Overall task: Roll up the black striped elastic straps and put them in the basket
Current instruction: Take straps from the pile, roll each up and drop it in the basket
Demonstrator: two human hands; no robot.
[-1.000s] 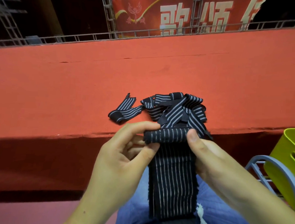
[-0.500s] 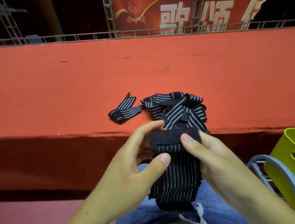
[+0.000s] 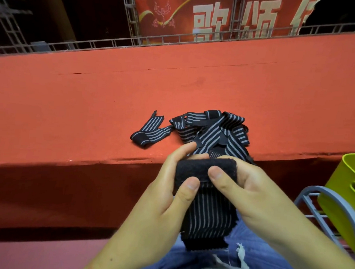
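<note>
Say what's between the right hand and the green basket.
In the head view, the curved rim of a grey-blue rack stands between the right hand, gripping the strap roll, and the lime-green basket.

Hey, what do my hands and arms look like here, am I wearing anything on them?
The left hand and right hand are both bare: no gloves, rings or watch in view. The nails are trimmed short. The forearms show no sleeves as far as the frame reaches. The left forearm has one small dark dot.
</note>
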